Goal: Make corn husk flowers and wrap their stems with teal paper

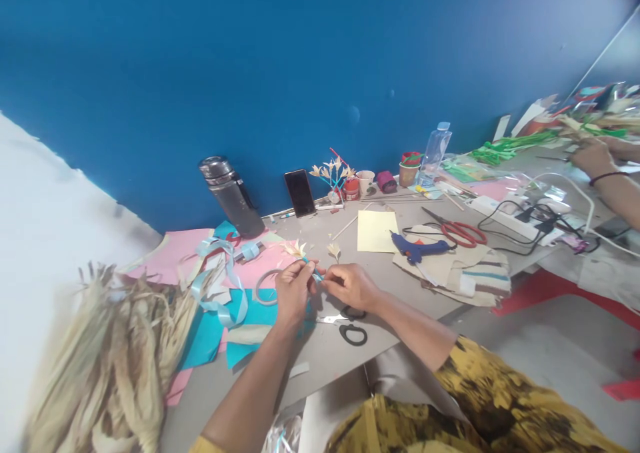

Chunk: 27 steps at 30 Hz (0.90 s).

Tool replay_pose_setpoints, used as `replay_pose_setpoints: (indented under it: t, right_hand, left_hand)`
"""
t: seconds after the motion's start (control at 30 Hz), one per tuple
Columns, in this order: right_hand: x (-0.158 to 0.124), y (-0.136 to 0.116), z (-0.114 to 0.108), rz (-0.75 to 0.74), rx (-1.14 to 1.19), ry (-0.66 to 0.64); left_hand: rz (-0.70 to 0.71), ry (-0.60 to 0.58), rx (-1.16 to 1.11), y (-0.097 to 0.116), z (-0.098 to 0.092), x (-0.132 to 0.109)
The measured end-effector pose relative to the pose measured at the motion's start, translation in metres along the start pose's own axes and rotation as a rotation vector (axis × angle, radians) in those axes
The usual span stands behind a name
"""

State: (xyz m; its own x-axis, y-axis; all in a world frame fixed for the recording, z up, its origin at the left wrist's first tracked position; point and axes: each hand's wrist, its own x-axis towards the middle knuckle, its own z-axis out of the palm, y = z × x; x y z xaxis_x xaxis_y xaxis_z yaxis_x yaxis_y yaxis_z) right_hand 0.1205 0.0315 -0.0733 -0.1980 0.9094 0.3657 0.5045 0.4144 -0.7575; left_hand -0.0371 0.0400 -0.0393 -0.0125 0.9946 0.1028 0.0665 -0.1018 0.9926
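My left hand (295,290) is closed in a pinch on the blue stem of a pale husk flower (295,248), whose petals stick up above the fingers. Close at its right, my right hand (350,286) has its fingers pressed together at the lower end of the blue stem (318,277). Just behind the hands lies a second pale flower (334,250). Black-handled scissors (353,334) rest below my right hand, and a roll of tape (265,288) is left of my left hand.
Dried husks (125,360) fill the left side. A thermos (233,196), a phone (300,193) and a vase of flowers (334,193) stand along the wall. A blue glue gun (420,246) and red scissors (463,233) lie right. Another person's hands (595,156) are far right.
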Motion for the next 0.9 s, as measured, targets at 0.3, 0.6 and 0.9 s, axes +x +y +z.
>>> replay_pose_setpoints:
  t: [0.3, 0.6, 0.9]
  right_hand:
    - [0.003, -0.002, -0.007, 0.116, -0.058, 0.016]
    - [0.010, 0.003, -0.016, 0.370, -0.495, 0.039]
    - [0.012, 0.017, -0.011, -0.055, -0.136, 0.323]
  left_hand:
    - [-0.104, -0.005, -0.001, -0.009, 0.002, 0.003]
    - [-0.162, -0.026, 0.061, -0.016, 0.003, 0.007]
    - [-0.217, -0.087, 0.024, -0.021, 0.004, 0.007]
